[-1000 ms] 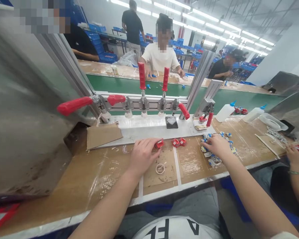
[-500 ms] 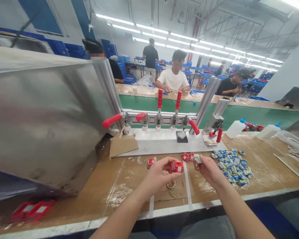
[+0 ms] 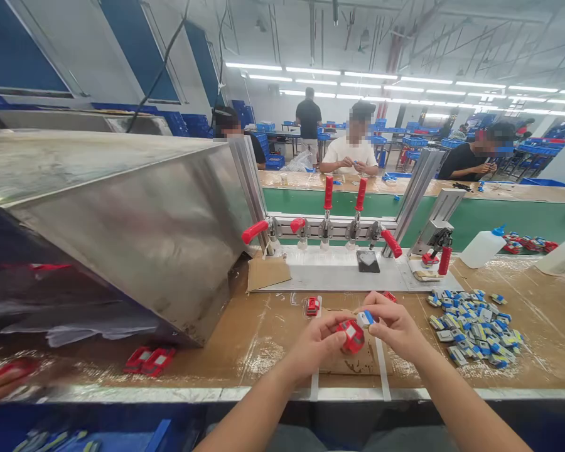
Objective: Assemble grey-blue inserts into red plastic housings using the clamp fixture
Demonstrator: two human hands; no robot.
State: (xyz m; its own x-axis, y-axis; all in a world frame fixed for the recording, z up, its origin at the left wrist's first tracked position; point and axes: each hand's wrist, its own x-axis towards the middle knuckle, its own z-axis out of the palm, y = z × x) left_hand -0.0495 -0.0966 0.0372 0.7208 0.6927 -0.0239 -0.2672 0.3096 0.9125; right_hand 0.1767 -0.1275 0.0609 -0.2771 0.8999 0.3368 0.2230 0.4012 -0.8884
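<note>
At the front, on a brown worktop (image 3: 230, 351): pair of red cases (image 3: 150, 361), side by side, well left of the work; co-worker's hand (image 3: 0, 386) blurred at the left edge. Next, above a cardboard mat (image 3: 348, 365): left hand (image 3: 316, 346) closed on red case (image 3: 353, 339), thumb on the near side; right hand (image 3: 398, 331) pinching small block (image 3: 365, 319) between thumb and fingertips, pale end toward the case, blue end away. Block right at the upper right of the case; contact or gap not possible to tell. Handling, as judged: case best held firm by its outer edges, fingers clear of the side facing the block; block best gripped by the blue end, squared up before any push; pressure light and even, with a pause at resistance rather than a twist. Likely faults: tilted block, caught corner, slip of so small a piece. To the right: heap of blocks (image 3: 478, 329), loose, best drawn from its edge. Slightly farther: lone red case (image 3: 312, 306) beyond the left hand; red piece (image 3: 390, 296) partly hidden behind the right hand. Behind: row of clamps (image 3: 327, 229) with red handles; dark square pad (image 3: 368, 262) on a pale base; squeeze bottle (image 3: 483, 248), blue-capped, to the right. Farthest: opposite bench (image 3: 306, 180), with a person in a white shirt (image 3: 348, 154).
</note>
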